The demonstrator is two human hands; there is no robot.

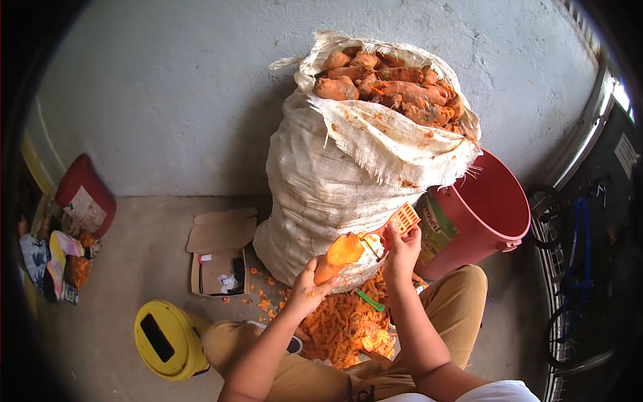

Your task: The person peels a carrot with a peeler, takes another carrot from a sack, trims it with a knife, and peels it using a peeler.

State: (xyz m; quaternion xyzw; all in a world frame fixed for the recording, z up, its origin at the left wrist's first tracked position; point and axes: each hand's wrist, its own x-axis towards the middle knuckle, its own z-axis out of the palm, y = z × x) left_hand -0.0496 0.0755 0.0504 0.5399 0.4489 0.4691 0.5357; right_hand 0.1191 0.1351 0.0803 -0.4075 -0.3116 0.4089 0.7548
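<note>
Two hands are at work, and each has one thing. The left hand [309, 289] is at 6 o'clock. Its fingers curl around one sweet potato [343, 250], open just as wide as the sweet potato is thick. The top end is bare and bright orange, and it points to 1 o'clock. The right hand [402, 251] is at 4 o'clock. Its thumb and fingers are pinched on one orange peeler [405, 218] with little holes in its handle. The peeler is just beside the sweet potato; I can't tell if the blade touches it.

One big white sack [315, 181] stands at 12 o'clock, behind the hands. Its top is open and full of sweet potatoes, more than ten, too piled up to count. One big red bucket [495, 194] leans at 3 o'clock, just beside the sack.

At 6 o'clock, between two knees in tan pants [449, 305], is one heap of orange peels [345, 331], too many to count. One green thing [370, 299] lies on top.

One open brown box [221, 231] sits at 8 o'clock, with crumpled white paper [228, 283] inside. One yellow tub [191, 321] is between 7 and 8 o'clock. One dark red thing [100, 181] with a pale label is at 9 o'clock.
</note>
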